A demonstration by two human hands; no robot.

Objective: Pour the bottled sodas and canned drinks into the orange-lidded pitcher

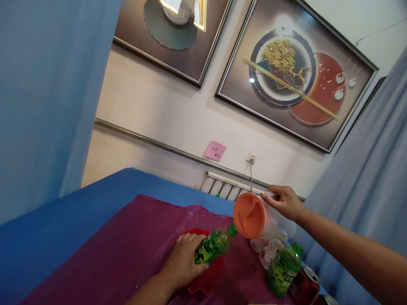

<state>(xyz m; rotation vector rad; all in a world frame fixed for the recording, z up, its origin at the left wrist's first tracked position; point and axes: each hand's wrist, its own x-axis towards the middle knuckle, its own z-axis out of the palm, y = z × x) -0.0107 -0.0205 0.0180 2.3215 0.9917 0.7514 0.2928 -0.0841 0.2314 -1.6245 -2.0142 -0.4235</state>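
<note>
Tilted green plastic bottle (212, 245): above the red scalloped dish (211, 277), cap end near the clear plastic pitcher with orange lid (251, 215); contact cannot be told.
Left hand (187, 258): wrapped around the bottle's lower end.
Right hand (288, 202): closed around the pitcher's handle, pitcher tipped sideways.
Right edge: upright green plastic bottle (284, 271) beside red metal can (305, 286).
Underlay: magenta plastic sheet (111, 250) over blue tabletop (152, 182).

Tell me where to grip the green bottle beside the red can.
Likely the upper body of the green bottle, below its cap, coming from the image's left: it stands upright, with purple sheet on that side and the red can crowding its right.
</note>
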